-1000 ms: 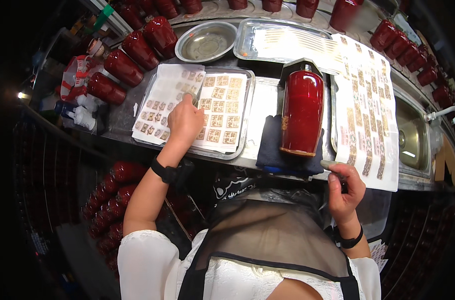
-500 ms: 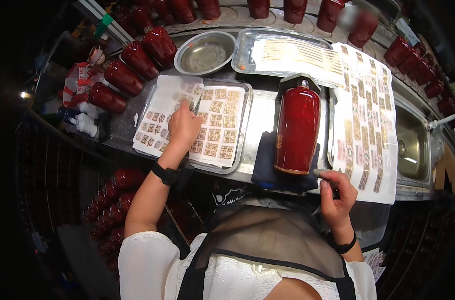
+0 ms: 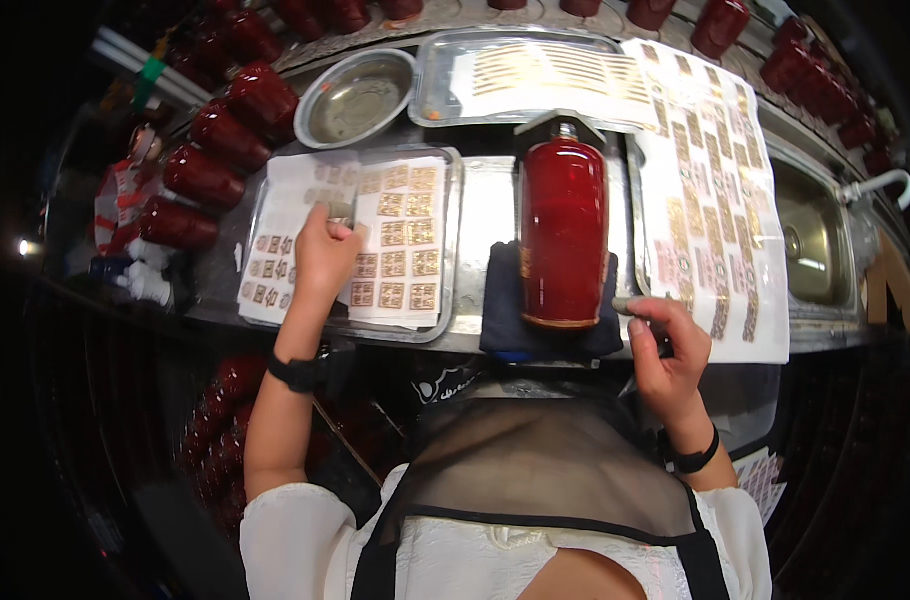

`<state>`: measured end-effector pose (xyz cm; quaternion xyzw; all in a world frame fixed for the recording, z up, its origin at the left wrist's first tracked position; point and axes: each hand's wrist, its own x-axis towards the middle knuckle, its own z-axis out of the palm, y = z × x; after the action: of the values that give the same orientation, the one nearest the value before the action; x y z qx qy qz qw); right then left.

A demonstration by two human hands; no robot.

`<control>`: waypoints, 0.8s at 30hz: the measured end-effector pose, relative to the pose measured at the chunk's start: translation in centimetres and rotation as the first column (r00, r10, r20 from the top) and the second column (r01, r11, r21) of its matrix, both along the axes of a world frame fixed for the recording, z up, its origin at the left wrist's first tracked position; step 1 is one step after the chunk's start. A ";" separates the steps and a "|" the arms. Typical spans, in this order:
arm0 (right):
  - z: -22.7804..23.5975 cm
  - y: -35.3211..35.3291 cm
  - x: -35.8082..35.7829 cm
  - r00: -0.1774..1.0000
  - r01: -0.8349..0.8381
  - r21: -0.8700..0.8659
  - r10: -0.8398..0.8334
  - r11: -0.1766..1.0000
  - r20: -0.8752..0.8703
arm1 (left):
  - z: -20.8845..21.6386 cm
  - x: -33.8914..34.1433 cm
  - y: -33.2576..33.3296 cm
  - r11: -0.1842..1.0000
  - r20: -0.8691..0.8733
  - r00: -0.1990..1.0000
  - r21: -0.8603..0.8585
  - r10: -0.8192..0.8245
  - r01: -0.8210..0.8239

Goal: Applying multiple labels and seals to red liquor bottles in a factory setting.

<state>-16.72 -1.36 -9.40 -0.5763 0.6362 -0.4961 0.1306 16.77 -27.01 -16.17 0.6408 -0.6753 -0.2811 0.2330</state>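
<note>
My left hand is over a sheet of small gold decals on a metal tray. Its thumb and fingers are bent together at the sheet's upper part; whatever they pinch is too small to make out. Grey covers seem to sit on the fingertips. A glossy dark red bottle lies neck away from me on a folded dark cloth. Just right of its base is my right hand, its grey-tipped index finger stretched toward the cloth and the other fingers curled, a thin thing showing faintly below them.
Behind the left tray stands a metal bowl. A tray of long gold strips lies at the back, and a long decal sheet at the right beside a sink. Several red bottles line the left and far edges.
The whole view has shifted, so the bench things sit further left and higher. My left hand stays at the decal sheet with its fingers drawn closer together. My right hand keeps its place beside the bottle.
</note>
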 end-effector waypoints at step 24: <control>0.3 -9.5 -1.0 0.937 0.023 0.310 -0.129 0.951 0.325 | 9.6 -17.0 3.9 0.843 -0.283 0.796 -0.225 -0.536 0.488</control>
<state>-17.71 -10.89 -9.07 -0.4297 0.6940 -0.4902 0.3056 -0.24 -23.10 -6.60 0.3585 -0.7919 -0.3899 0.3040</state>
